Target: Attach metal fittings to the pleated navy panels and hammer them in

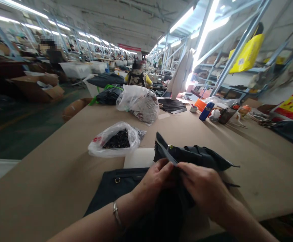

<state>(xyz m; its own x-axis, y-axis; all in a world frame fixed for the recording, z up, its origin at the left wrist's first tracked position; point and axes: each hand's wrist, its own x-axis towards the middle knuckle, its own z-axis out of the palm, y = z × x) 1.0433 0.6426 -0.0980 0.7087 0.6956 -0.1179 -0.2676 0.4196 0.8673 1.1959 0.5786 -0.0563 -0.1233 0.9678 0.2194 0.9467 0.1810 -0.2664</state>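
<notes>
Both hands pinch the edge of a dark fabric piece (193,155), perhaps part of a bag, which spreads from my fingers toward the right. My left hand (158,176), with a bracelet on its wrist, is closed on it near a raised pale-edged flap. My right hand (201,179) grips the same edge, close beside the left. A small gold-coloured metal piece shows on the fabric. Under my left forearm lies a flat dark bag panel (108,185) with a zip and a gold ring (117,180). A white sheet (137,158) lies behind it.
An open plastic bag (96,149) holds many small black parts. Farther back stand a stuffed plastic bag (138,104), a blue bottle (206,111) and a dark bottle (228,114). A cardboard box (38,87) sits on the floor at left. A co-worker (137,77) sits beyond the table.
</notes>
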